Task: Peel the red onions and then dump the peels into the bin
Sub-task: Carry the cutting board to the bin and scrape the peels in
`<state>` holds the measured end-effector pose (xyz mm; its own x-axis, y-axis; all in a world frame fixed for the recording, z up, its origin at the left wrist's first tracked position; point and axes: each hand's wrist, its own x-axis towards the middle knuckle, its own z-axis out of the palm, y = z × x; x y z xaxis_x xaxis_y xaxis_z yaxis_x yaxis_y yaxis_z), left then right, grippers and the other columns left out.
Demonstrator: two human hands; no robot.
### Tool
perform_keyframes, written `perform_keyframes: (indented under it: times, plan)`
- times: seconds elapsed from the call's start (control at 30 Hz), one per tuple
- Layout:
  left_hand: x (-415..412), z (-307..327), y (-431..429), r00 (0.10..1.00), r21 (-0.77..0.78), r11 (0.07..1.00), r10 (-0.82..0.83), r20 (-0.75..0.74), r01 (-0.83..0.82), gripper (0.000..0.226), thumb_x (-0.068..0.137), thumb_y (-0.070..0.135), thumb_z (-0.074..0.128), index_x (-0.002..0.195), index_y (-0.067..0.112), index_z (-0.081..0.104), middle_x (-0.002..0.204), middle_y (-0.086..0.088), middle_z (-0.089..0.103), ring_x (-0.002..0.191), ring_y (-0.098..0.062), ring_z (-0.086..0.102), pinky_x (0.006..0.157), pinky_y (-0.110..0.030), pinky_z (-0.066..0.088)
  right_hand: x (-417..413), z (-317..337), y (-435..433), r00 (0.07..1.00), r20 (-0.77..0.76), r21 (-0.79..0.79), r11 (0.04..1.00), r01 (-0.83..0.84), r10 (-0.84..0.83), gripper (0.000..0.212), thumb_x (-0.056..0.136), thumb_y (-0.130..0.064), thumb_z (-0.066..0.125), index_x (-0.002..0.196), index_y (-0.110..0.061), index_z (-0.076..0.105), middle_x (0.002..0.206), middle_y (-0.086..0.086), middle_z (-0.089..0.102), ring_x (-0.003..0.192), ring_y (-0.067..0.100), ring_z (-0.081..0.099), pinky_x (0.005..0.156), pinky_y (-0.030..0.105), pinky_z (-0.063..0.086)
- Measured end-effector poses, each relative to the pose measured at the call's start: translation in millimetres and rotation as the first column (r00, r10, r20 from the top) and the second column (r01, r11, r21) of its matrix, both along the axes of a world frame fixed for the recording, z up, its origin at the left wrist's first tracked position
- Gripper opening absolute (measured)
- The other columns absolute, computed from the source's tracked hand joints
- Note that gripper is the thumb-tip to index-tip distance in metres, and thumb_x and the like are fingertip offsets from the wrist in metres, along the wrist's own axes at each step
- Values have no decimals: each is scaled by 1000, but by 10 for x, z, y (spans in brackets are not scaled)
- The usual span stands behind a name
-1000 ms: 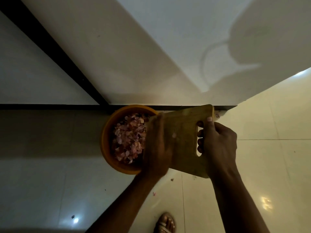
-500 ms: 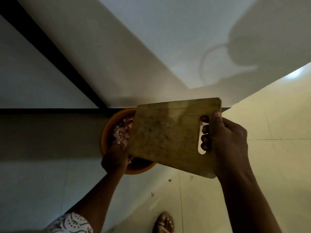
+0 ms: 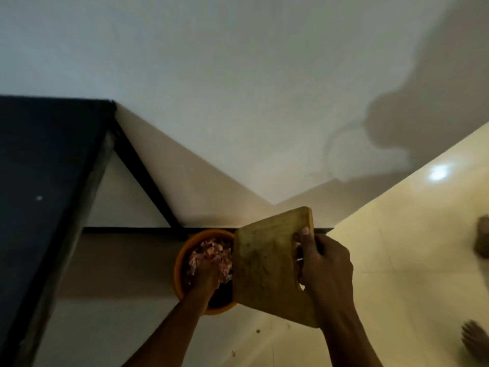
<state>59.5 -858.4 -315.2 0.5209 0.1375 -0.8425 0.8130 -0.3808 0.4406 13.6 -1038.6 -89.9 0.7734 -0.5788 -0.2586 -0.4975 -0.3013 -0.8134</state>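
My right grip (image 3: 325,271) clasps the board (image 3: 267,268) tilted at the edge of the bin (image 3: 180,260), my left grip (image 3: 209,276) sits among the peels (image 3: 211,254) inside, spread or curled I cannot tell, and a hasty sweep could flick peels onto the floor (image 3: 397,300).

No legible text, label, brand, number or sign anywhere in view.
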Motion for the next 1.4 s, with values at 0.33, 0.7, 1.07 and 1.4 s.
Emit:
perform_keyframes:
  times: [0.33, 0.7, 1.07, 1.4]
  plan:
    - [-307, 1555, -19, 948, 0, 990, -134, 289, 140, 65, 82, 42, 67, 136, 19, 40, 135, -6, 49, 122, -28, 48, 102, -47, 40, -269, 1467, 194, 993, 98, -5, 998, -66, 66, 39, 99, -37, 43, 79, -11, 64, 74, 3, 63, 72, 21, 60, 62, 24, 42]
    - [-565, 3179, 236, 894, -278, 956, 207, 397, -98, 48, 92, 13, 55, 135, 10, 33, 114, -11, 55, 87, -19, 59, 70, -31, 51, -513, 2764, 439, 969, 196, 88, 981, -171, 151, 38, 98, -35, 49, 76, -10, 66, 64, 4, 63, 56, 18, 55, 62, 36, 48]
    - [-440, 4901, 1618, 742, -249, 929, 369, 560, -273, 33, 97, 37, 45, 104, 9, 59, 102, -10, 56, 87, -22, 53, 78, -35, 42, -429, 3787, 1280, 915, 390, 329, 913, -242, 102, 38, 102, -27, 44, 81, -5, 66, 59, 3, 55, 44, 15, 45, 39, 25, 37]
    - [-687, 5830, 3597, 589, 66, 953, 128, 798, -296, 44, 92, 38, 54, 92, -5, 64, 90, -22, 64, 83, -34, 61, 79, -45, 51, -416, 3917, 2835, 950, 295, 486, 840, -243, 104, 27, 101, -16, 40, 98, -4, 64, 75, 8, 56, 48, 17, 46, 43, 25, 39]
